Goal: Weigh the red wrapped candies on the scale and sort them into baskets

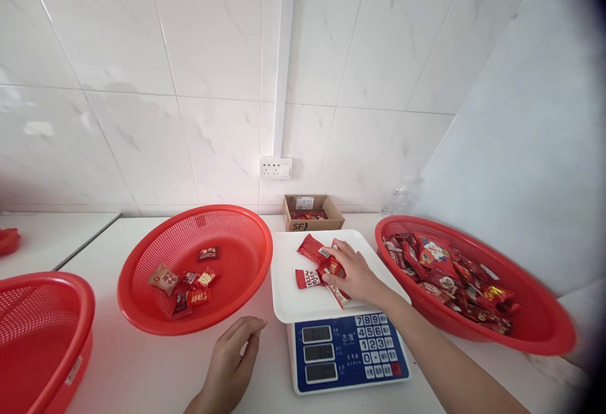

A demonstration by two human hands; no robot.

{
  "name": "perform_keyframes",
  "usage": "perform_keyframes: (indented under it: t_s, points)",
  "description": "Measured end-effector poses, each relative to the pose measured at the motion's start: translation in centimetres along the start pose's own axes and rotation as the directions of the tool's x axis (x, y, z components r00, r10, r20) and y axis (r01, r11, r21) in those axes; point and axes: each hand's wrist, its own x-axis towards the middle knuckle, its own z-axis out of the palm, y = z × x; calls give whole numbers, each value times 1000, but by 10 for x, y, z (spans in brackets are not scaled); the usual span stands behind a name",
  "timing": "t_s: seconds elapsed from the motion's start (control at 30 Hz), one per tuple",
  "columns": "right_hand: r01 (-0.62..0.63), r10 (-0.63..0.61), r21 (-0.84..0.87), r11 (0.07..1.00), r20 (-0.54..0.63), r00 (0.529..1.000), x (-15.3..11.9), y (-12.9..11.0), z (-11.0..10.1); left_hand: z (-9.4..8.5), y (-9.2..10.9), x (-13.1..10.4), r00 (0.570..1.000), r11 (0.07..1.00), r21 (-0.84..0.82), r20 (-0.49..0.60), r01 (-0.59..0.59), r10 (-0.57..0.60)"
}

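My right hand (353, 273) reaches over the white tray (288, 303) of a digital scale, its fingers closed around red-wrapped snack packets (330, 267). Another red packet (311, 248) lies behind those fingers, and a small red-and-white packet (307, 279) is to their left on the tray. Part of the packets is hidden under the hand. Loosely curled, with thumb near fingertips and nothing visible in it, my left hand (231, 357) is in front of the red basket (137, 313) and left of the scale's blue keypad panel (350, 354).
A few wrapped snacks (199, 298) lie in the middle basket. At right stands a red basket (544, 332) heaped with snack packets (440, 269). Another red basket (78, 313) is at left. A cardboard box (307, 226) and clear plastic bottle (396, 201) stand near the wall.
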Motion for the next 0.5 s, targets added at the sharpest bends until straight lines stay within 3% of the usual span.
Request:
perform_keyframes:
  t_s: [0.2,0.3,0.37,0.5]
  points:
    - [38,-39,48,998,21,999,5,-4,0,0,-2,0,1000,1000,2,-16,-13,13]
    - [104,-84,151,983,-134,987,-4,-4,-6,-3,-1,3,999,999,27,-46,-19,21]
    - [152,-68,238,959,-328,942,-20,-1,-8,-6,-1,5,997,998,62,-78,-24,29]
    - [168,141,406,898,-628,765,-72,15,3,-14,5,8,985,988,147,-154,-50,73]
